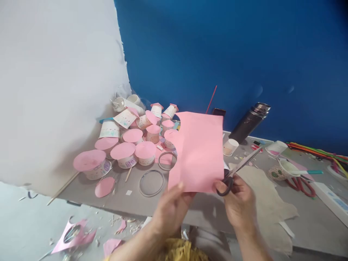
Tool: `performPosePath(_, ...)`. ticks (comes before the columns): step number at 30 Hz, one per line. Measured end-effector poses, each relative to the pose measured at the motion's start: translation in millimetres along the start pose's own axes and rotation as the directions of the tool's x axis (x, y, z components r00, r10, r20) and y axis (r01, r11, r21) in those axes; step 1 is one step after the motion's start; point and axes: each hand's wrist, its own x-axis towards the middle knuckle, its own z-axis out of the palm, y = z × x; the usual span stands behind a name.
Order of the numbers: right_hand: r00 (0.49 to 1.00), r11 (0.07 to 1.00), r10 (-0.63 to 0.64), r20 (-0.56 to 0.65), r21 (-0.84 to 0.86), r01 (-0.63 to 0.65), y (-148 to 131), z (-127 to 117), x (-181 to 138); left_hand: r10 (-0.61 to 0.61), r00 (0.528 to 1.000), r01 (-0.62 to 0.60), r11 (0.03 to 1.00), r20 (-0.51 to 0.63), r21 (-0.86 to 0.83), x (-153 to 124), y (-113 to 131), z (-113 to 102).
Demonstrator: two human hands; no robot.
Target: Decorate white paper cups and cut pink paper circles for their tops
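Note:
A sheet of pink paper (201,152) is held up over the table, with a curved cut along its left side. My left hand (174,208) grips its lower left edge, thumb in front and fingers behind. My right hand (239,201) is closed round the dark handles of a pair of scissors (244,159), whose blades point up and right. The right thumb lies by the sheet's lower right corner; whether it pinches the paper too I cannot tell. Left of the sheet stand several paper cups (95,171) topped with pink paper discs (89,160).
Two grey rings (151,195) and a loose pink disc (104,187) lie at the front left. A dark flask (248,123) leans at the back. Red-handled scissors (300,186), a beige cloth-like piece (268,203) and a power strip (330,203) lie right. Pink scraps (87,235) litter the floor.

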Motion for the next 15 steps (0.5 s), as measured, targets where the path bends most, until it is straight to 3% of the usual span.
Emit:
performPosePath(3, 0.992, 0.999, 0.046, 0.12, -0.012, -0.045, -8.6, -16.2, 12.3, -0.159, 0.984, 0.15, 0.983, 0.082, 0.104, -1.9, 28.9, -18.6)
performPosePath(6, 0.976, 0.997, 0.068, 0.208, -0.043, -0.061, -18.3, -23.2, 22.4, -0.096, 0.995, 0.08, 0.954, 0.042, 0.287, 3.2, 41.2, -24.2)
performPosePath(9, 0.982, 0.999, 0.038, 0.186, -0.042, -0.031, -25.3, -21.4, 28.5, -0.042, 0.999, 0.031, 0.889, 0.015, 0.457, 9.5, 38.0, -17.9)
performPosePath(12, 0.996, 0.998, -0.042, 0.083, 0.042, 0.039, -24.0, -16.6, 28.8, 0.036, 0.997, -0.008, 0.925, -0.068, 0.38, 16.3, 32.7, -7.4)
performPosePath(15, 0.987, 0.985, -0.118, 0.108, 0.142, 0.102, -9.3, -10.4, 21.4, 0.083, 0.975, -0.05, 0.986, -0.208, 0.158, 23.6, 25.0, 1.3)
